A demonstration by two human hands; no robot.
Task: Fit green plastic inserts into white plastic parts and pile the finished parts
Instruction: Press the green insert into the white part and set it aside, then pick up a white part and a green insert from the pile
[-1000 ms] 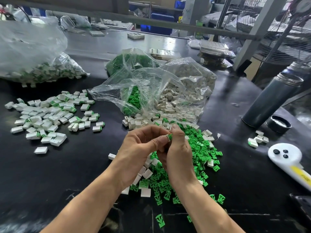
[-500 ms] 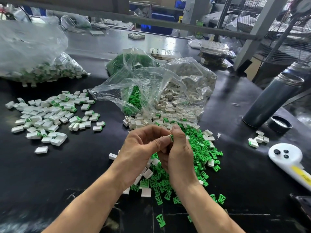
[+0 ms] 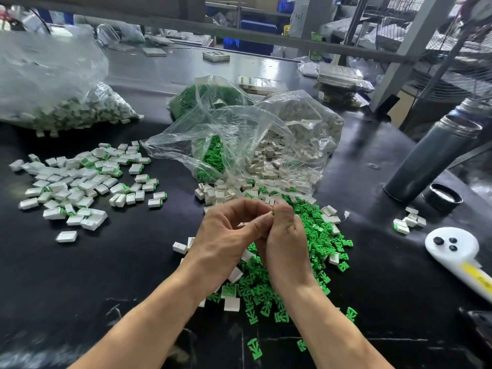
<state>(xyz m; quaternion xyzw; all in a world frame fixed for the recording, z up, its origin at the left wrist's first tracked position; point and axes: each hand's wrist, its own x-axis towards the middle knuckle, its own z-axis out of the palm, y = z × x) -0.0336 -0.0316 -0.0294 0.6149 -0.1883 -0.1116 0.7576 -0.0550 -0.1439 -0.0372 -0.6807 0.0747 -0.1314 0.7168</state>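
My left hand [image 3: 226, 235] and my right hand [image 3: 286, 241] meet above a heap of loose green inserts [image 3: 316, 241] mixed with white parts [image 3: 231, 302]. Both pinch one small white part with a green insert [image 3: 271, 213] between their fingertips; the fingers hide most of it. A spread pile of finished white-and-green parts [image 3: 77, 187] lies on the black table at the left. Behind the hands, an open clear bag [image 3: 266, 145] spills white parts and green inserts.
A big clear bag of finished parts [image 3: 66, 110] sits at the far left. A dark steel flask [image 3: 428, 158] and its cap [image 3: 443, 197] stand at the right, beside a few parts [image 3: 408, 222] and a white handheld device [image 3: 458, 251]. A fan cage rises at the far right.
The hands stay in nearly the same spot, fingertips still working the same small part. The green tip between the fingers shows less than a second ago.
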